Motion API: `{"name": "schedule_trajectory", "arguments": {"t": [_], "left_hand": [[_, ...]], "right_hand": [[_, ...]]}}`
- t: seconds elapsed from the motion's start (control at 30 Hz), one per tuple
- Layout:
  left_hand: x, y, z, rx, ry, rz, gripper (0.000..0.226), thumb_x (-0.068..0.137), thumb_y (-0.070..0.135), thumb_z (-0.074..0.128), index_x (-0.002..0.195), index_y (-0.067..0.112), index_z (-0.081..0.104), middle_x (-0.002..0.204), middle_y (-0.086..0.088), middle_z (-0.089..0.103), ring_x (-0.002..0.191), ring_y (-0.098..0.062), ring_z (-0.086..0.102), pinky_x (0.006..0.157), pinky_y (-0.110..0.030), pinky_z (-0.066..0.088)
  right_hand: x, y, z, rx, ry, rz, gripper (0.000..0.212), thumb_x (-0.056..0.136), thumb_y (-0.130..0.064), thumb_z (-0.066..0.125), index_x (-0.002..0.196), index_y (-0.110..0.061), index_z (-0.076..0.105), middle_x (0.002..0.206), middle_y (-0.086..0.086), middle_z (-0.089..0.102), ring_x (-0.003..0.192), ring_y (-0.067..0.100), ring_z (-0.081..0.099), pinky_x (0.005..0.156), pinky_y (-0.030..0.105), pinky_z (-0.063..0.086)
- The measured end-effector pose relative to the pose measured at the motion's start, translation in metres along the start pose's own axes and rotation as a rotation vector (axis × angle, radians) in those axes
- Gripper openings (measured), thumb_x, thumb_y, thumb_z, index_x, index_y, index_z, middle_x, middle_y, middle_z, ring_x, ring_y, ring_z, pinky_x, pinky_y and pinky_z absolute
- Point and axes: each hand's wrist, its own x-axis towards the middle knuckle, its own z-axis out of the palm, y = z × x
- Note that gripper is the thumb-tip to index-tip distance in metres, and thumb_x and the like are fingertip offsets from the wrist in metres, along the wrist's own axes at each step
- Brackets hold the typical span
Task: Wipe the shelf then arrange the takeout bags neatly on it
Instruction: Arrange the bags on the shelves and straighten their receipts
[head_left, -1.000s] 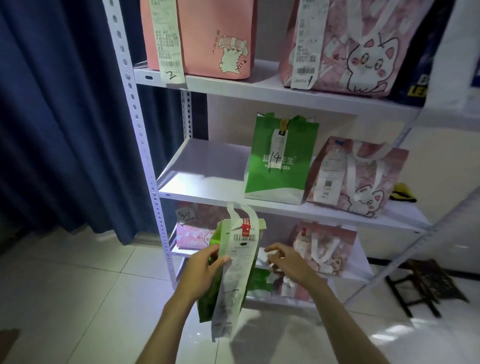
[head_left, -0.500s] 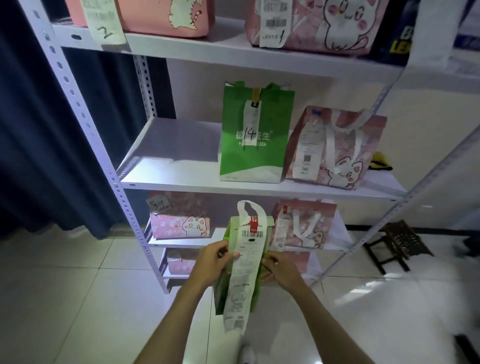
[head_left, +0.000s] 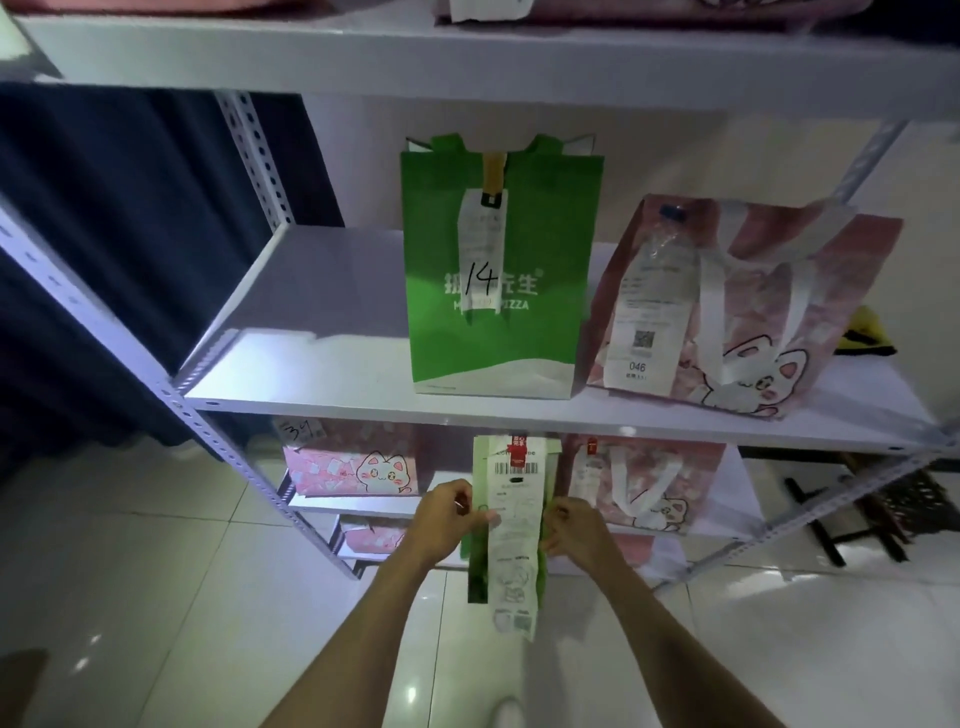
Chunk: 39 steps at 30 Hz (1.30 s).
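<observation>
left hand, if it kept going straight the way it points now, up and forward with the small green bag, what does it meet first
Probably the front edge of the middle shelf, just above the small green bag that the left hand grips. Depth is unclear, so it might pass in front.

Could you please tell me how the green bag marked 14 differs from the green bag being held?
The bag marked 14 stands upright on the middle shelf, untouched; the held bag hangs below that shelf's edge, gripped by the left hand and right hand. The first bears a short receipt with a handwritten number; the held one's long receipt trails past its bottom. Both are green with receipts attached.
</observation>
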Motion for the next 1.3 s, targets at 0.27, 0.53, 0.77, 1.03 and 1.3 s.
{"name": "schedule_trajectory", "arguments": {"t": [0.27, 0.53, 0.77, 1.03, 1.3], "left_hand": [[0.040, 0.010, -0.007, 0.026, 0.157, 0.022, 0.023, 0.097, 0.021, 0.067, 0.076, 0.026, 0.059, 0.087, 0.005, 0.072, 0.085, -0.017, 0.070, 0.070, -0.025, 0.056], [0.072, -0.002, -0.006, 0.004, 0.269, -0.022, 0.011, 0.100, 0.017, 0.062, 0.103, 0.007, 0.066, 0.095, 0.000, 0.069, 0.088, -0.019, 0.065, 0.063, -0.013, 0.044], [0.076, -0.032, 0.010, -0.139, 0.228, -0.027, 0.005, 0.100, 0.015, 0.062, 0.096, 0.018, 0.064, 0.098, 0.004, 0.071, 0.096, -0.024, 0.068, 0.080, -0.033, 0.060], [0.084, -0.047, 0.025, -0.138, 0.230, -0.017, 0.013, 0.103, 0.022, 0.058, 0.101, 0.010, 0.054, 0.106, 0.000, 0.070, 0.095, -0.017, 0.069, 0.067, -0.016, 0.054], [0.092, -0.051, 0.022, -0.176, 0.247, -0.079, 0.010, 0.103, 0.019, 0.057, 0.100, 0.011, 0.052, 0.101, 0.000, 0.068, 0.093, -0.019, 0.067, 0.064, -0.015, 0.051]], "right_hand": [[0.045, -0.017, -0.009, 0.036, 0.027, -0.091, 0.020, 0.101, -0.009, 0.059, 0.092, 0.006, 0.069, 0.086, 0.017, 0.077, 0.072, 0.030, 0.077, 0.072, 0.042, 0.065], [0.077, -0.030, -0.005, 0.072, 0.037, -0.022, 0.025, 0.095, -0.015, 0.070, 0.071, -0.019, 0.075, 0.070, -0.006, 0.076, 0.075, 0.021, 0.077, 0.082, 0.037, 0.062], [0.072, -0.013, 0.004, -0.026, 0.055, -0.055, 0.026, 0.098, -0.015, 0.064, 0.076, -0.005, 0.072, 0.079, 0.009, 0.076, 0.071, 0.016, 0.072, 0.062, 0.013, 0.052], [0.074, -0.014, 0.018, -0.094, 0.149, -0.099, 0.021, 0.099, -0.003, 0.057, 0.080, -0.006, 0.063, 0.072, -0.001, 0.062, 0.066, 0.006, 0.057, 0.054, 0.006, 0.044], [0.084, -0.022, 0.023, -0.154, 0.100, -0.105, 0.019, 0.101, -0.008, 0.056, 0.084, -0.011, 0.065, 0.079, -0.002, 0.064, 0.068, 0.007, 0.058, 0.054, 0.005, 0.043]]}}
